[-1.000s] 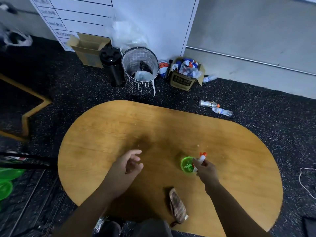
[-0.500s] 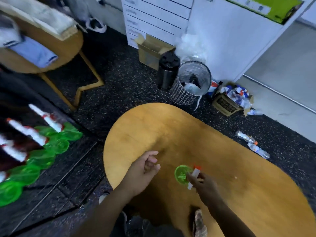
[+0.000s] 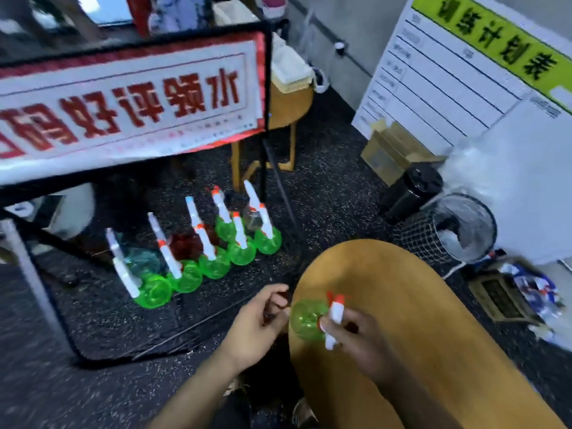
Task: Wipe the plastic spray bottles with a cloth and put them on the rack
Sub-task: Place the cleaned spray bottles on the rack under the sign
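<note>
Green bottle (image 3: 306, 320) pinched at sprayer by our right hand (image 3: 356, 339), left hand (image 3: 257, 320) loose, empty; we judge racking step; next set beside bottles on rack (image 3: 93, 335)

Seven green spray bottles are in view: one (image 3: 308, 323) held over the near end of the oval worktop (image 3: 418, 351), and six standing left of the worktop on the rack's black shelf (image 3: 93, 329). Two hands show, the left hand (image 3: 257, 323) and the right hand (image 3: 356, 339). Beyond the worktop stand one wire mesh bin (image 3: 421, 239), one black lidded container (image 3: 411, 190) and two cardboard boxes (image 3: 390, 153) (image 3: 498, 298).
</note>
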Demonstrator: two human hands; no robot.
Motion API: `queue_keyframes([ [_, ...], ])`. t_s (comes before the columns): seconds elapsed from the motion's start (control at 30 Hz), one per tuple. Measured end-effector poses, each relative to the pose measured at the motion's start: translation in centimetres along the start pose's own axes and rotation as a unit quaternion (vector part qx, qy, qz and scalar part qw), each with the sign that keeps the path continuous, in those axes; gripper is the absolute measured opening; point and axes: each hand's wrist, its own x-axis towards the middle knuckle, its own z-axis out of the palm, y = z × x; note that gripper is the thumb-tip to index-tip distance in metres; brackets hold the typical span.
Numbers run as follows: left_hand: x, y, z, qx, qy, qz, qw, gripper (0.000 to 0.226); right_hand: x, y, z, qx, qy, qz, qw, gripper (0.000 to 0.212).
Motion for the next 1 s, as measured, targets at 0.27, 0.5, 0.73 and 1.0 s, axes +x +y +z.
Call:
queue_keyframes([
  [0.27, -2.5, -5.0, -11.0, 0.006, 0.154, -0.049, 0.987, 0.031, 6.3, -8.4, 10.2, -0.064, -0.093, -0.069, 0.991, 0.019],
  [0.5, -5.4, -9.5, -14.7, -0.014, 0.266, -0.127, 0.956, 0.033, 10.9, -10.5, 17.4, -0.116, -0.167, -0.089, 0.975, 0.030],
  [0.73, -6.0, -9.0, -14.7, -0.038, 0.331, -0.170, 0.927, 0.028, 15.0, -8.3, 21.9, -0.195, -0.177, -0.089, 0.961, 0.016],
  [1.0, -4.2, -9.2, -14.0, 0.011, 0.320, -0.189, 0.929, 0.029, 17.0, -8.3, 22.6, -0.245, -0.191, -0.081, 0.947, 0.021],
])
